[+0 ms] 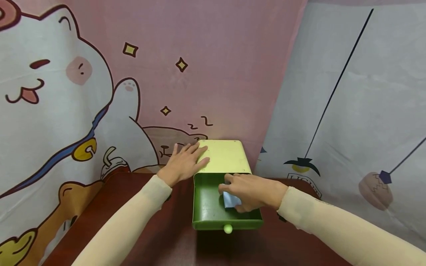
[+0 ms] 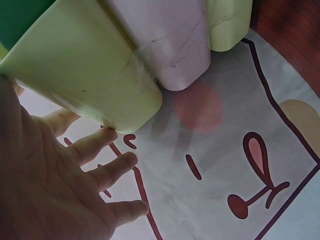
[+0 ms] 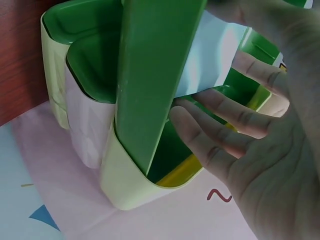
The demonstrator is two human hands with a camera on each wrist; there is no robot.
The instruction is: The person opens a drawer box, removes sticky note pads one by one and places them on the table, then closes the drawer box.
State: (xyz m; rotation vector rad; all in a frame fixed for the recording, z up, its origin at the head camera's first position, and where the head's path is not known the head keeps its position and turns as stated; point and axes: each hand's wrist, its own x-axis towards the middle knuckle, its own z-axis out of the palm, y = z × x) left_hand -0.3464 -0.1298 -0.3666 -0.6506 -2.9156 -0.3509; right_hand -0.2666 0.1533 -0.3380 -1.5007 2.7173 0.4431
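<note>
A small drawer cabinet [image 1: 224, 157] with a pale yellow-green top stands against the cloth backdrop. Its top green drawer [image 1: 207, 197] is pulled out toward me. My left hand [image 1: 182, 165] rests, fingers spread, on the cabinet's upper left edge; in the left wrist view its straight fingers lie along the yellow casing [image 2: 90, 65]. Inside the drawer, my right hand [image 1: 251, 190] holds a light blue flat-sided object [image 1: 231, 200] between thumb and fingers. The right wrist view shows the blue object [image 3: 207, 55] partly behind the fingers; its exact kind cannot be told.
A round green knob [image 1: 227, 229] sits on the drawer front. Below the top unit are a pink casing [image 3: 90, 120] and another yellow one [image 3: 54, 85]. The cabinet stands on a dark red-brown table [image 1: 159, 229]. A printed cloth [image 1: 233, 66] hangs close behind.
</note>
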